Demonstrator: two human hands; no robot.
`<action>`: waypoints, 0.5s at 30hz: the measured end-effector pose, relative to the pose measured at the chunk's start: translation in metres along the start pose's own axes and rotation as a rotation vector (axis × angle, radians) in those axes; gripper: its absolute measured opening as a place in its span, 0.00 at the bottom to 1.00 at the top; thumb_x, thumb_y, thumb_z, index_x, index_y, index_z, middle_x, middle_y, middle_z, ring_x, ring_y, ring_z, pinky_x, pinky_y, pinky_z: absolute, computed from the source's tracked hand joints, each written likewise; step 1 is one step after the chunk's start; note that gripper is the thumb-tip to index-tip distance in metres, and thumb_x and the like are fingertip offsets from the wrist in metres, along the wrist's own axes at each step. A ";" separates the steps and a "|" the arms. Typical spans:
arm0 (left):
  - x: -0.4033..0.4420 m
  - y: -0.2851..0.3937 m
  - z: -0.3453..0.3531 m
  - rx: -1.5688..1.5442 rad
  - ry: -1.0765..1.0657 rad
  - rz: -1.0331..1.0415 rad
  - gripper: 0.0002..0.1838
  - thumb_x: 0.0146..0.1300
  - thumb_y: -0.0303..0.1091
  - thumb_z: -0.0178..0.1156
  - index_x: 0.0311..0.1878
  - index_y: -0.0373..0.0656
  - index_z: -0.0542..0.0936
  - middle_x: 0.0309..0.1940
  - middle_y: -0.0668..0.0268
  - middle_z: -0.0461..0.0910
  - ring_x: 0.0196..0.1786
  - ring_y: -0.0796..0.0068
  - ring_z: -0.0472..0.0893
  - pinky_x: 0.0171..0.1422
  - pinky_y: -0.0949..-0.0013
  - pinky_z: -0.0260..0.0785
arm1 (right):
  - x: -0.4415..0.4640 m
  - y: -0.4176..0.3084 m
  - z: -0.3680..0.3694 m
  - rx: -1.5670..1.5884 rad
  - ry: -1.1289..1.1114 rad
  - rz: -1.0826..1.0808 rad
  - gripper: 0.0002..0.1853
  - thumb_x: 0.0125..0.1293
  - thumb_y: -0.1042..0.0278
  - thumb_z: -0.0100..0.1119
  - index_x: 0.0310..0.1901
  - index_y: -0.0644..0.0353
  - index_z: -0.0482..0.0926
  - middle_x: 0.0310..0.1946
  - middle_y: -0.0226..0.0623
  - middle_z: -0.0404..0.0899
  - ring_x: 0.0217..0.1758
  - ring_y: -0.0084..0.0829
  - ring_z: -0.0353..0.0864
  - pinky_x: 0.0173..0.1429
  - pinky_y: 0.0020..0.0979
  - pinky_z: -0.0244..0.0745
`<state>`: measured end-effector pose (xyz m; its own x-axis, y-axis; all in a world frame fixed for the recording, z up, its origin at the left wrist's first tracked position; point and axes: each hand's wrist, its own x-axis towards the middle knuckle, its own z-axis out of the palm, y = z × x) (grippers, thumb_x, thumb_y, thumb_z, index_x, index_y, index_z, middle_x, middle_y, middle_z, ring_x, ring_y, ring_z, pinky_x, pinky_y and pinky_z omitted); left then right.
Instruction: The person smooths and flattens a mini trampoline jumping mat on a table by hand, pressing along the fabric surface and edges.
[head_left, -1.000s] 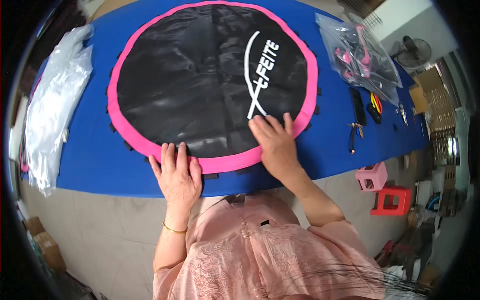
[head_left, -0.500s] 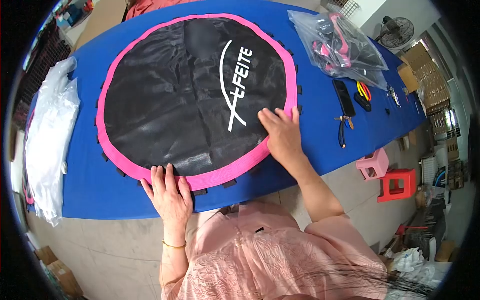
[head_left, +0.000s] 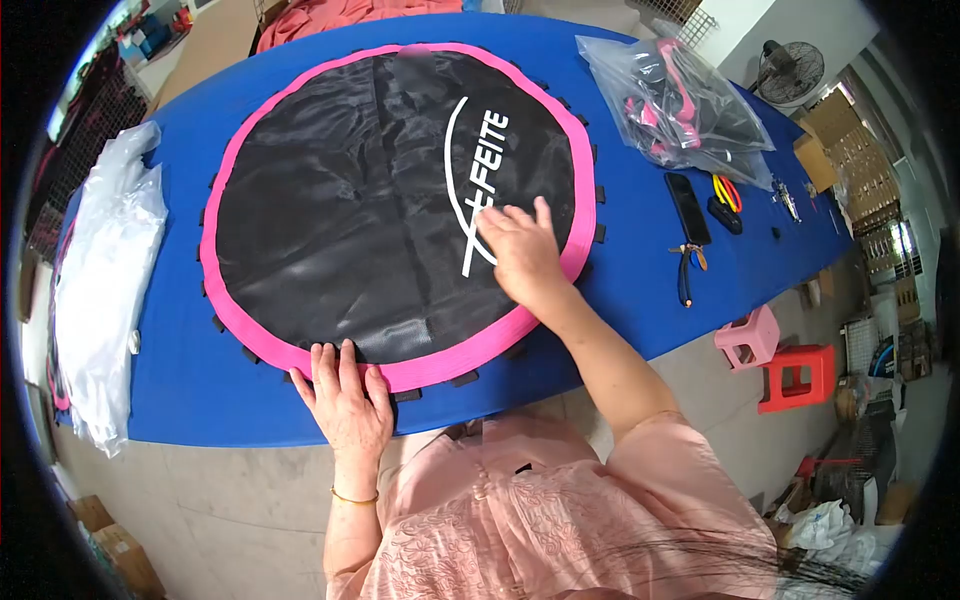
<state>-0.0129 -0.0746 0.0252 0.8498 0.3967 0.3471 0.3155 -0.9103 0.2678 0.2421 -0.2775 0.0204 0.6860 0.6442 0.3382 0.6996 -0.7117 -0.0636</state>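
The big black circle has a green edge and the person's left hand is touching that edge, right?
Not quite: the head view shows that the edge of the black circle is pink, not green. The left hand is touching it, as you said.

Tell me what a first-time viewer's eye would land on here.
Probably the big round black mat with its bright pink border and white "FEITE" lettering, spread over the middle of the blue table. Next, the two hands: the left hand on the near border, the right hand over the logo's lower end. Then the clear bag of pink and black parts at the table's far right.
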 end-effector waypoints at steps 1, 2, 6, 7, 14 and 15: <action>0.000 0.000 0.000 -0.001 0.003 0.000 0.25 0.76 0.42 0.56 0.68 0.35 0.80 0.67 0.45 0.78 0.77 0.45 0.71 0.87 0.33 0.44 | 0.004 -0.007 0.004 0.015 -0.001 -0.025 0.31 0.60 0.80 0.62 0.68 0.56 0.81 0.68 0.38 0.83 0.71 0.45 0.78 0.84 0.66 0.51; 0.000 0.000 0.001 -0.002 -0.002 0.004 0.25 0.76 0.42 0.56 0.68 0.35 0.80 0.67 0.45 0.78 0.77 0.45 0.71 0.87 0.33 0.44 | 0.011 -0.020 -0.007 0.048 -0.050 -0.027 0.30 0.61 0.79 0.62 0.67 0.57 0.82 0.67 0.37 0.83 0.70 0.44 0.79 0.83 0.66 0.52; 0.000 -0.002 0.000 0.005 0.004 0.011 0.25 0.75 0.42 0.57 0.67 0.35 0.80 0.66 0.45 0.78 0.77 0.45 0.71 0.87 0.32 0.44 | 0.031 -0.041 0.005 0.019 -0.021 -0.090 0.28 0.64 0.78 0.61 0.67 0.58 0.82 0.67 0.36 0.82 0.70 0.41 0.79 0.84 0.64 0.53; 0.000 -0.002 0.000 -0.003 0.003 0.009 0.25 0.75 0.42 0.57 0.67 0.34 0.81 0.66 0.45 0.78 0.77 0.45 0.71 0.87 0.32 0.44 | 0.037 -0.043 0.010 0.029 -0.029 -0.095 0.28 0.64 0.78 0.60 0.68 0.58 0.81 0.68 0.35 0.82 0.70 0.41 0.79 0.84 0.64 0.53; 0.000 -0.003 0.001 -0.031 0.010 0.000 0.25 0.74 0.42 0.58 0.67 0.34 0.81 0.65 0.43 0.79 0.78 0.45 0.71 0.87 0.32 0.43 | 0.057 -0.068 0.018 0.045 -0.081 -0.125 0.31 0.66 0.78 0.58 0.73 0.57 0.76 0.73 0.35 0.77 0.74 0.44 0.76 0.86 0.61 0.50; 0.000 -0.003 0.000 -0.029 0.009 0.000 0.25 0.74 0.42 0.58 0.67 0.34 0.81 0.65 0.43 0.79 0.78 0.45 0.71 0.87 0.32 0.43 | 0.058 -0.070 0.020 0.068 -0.056 -0.128 0.31 0.66 0.78 0.57 0.73 0.56 0.76 0.74 0.35 0.76 0.75 0.45 0.76 0.86 0.62 0.49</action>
<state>-0.0139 -0.0713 0.0245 0.8460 0.3979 0.3548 0.3032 -0.9065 0.2937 0.2369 -0.1846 0.0253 0.5990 0.7446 0.2945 0.7927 -0.6033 -0.0870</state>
